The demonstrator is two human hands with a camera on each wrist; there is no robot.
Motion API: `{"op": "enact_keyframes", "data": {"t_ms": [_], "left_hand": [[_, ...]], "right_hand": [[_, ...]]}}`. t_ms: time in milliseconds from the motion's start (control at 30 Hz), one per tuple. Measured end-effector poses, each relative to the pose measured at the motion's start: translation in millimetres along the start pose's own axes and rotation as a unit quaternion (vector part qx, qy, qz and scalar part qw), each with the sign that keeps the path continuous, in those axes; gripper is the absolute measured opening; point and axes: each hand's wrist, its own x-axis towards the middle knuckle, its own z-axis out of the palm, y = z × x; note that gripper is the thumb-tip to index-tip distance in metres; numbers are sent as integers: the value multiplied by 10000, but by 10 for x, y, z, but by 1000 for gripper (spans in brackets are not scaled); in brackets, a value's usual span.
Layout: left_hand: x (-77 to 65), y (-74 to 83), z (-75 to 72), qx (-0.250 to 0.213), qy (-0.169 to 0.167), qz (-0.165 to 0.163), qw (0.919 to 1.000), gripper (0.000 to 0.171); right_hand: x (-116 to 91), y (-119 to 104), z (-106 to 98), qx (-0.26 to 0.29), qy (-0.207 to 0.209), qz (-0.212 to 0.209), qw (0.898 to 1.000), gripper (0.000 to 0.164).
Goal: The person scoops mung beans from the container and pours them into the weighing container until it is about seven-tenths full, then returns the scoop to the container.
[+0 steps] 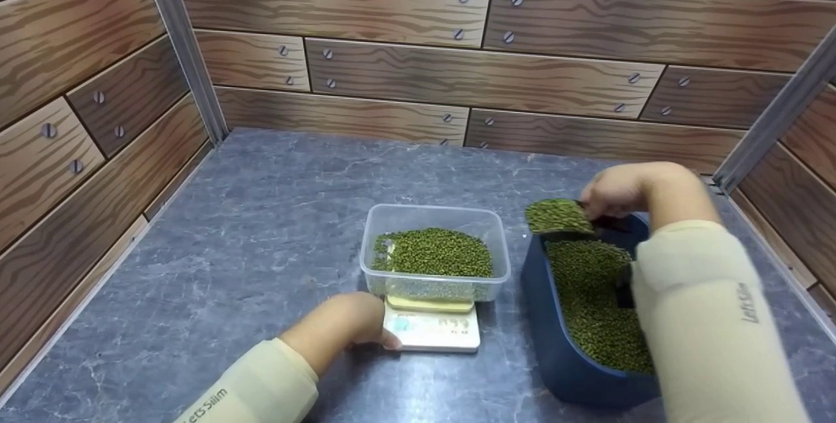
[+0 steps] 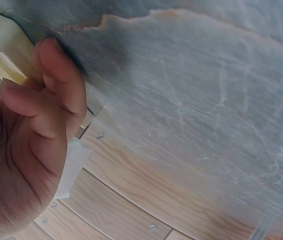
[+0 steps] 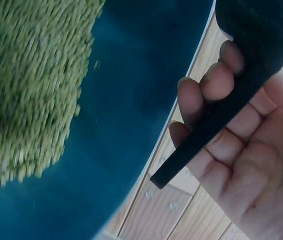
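My right hand (image 1: 617,194) grips the handle of a black scoop (image 3: 206,127), fingers curled round it. Heaped green mung beans (image 1: 558,214) fill the scoop, which is over the far left rim of a deep blue bin (image 1: 542,344). More mung beans (image 3: 26,95) lie inside the bin. My left hand (image 1: 346,322), fingers loosely bent, rests at the left side of a white kitchen scale (image 1: 434,343), thumb at its front corner. On the scale's yellowish platform (image 1: 429,304) stands a clear plastic container (image 1: 431,214), partly filled with mung beans (image 1: 441,253).
A dark marbled tabletop (image 1: 281,214) lies under everything. Wood-patterned walls (image 1: 392,5) enclose the back and both sides, with metal posts (image 1: 186,51) at the corners. The blue bin stands close to the right of the scale. My right forearm sleeve (image 1: 712,318) covers the bin's right part.
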Motion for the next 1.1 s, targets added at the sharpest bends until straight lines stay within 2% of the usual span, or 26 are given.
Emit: {"op": "enact_keyframes", "data": {"t_ms": [100,267,433,633,767,933,1000,1100], "left_hand": [[9,5,-1,-91,-39,-49,9999,64],[10,5,0,-118,-49,-70,9999,66],[22,4,7,-141,-94,-74,9998,69],[35,1,11,-88,-87,-66,9999,72],[36,0,16,18,-68,-20,10000,73],[27,-8,15,58,17,80,9999,68],[18,-12,14,9,29,79,10000,65],[1,-17,12,-98,53,46,9999,61]], "right_hand": [[63,-144,41,-66,26,-21,10000,30],[166,-371,129,-698,285,-202,9970,27],[265,-570,248,-1788,732,-371,9805,18],[380,-808,405,-2326,1155,-346,9651,19],[410,-930,492,-2988,1387,-583,9424,22],[383,-1100,598,-3495,1799,-554,9178,21],[365,-1168,648,-3754,2091,-622,9008,22],[350,-1241,718,-4225,2517,-798,8671,24]]}}
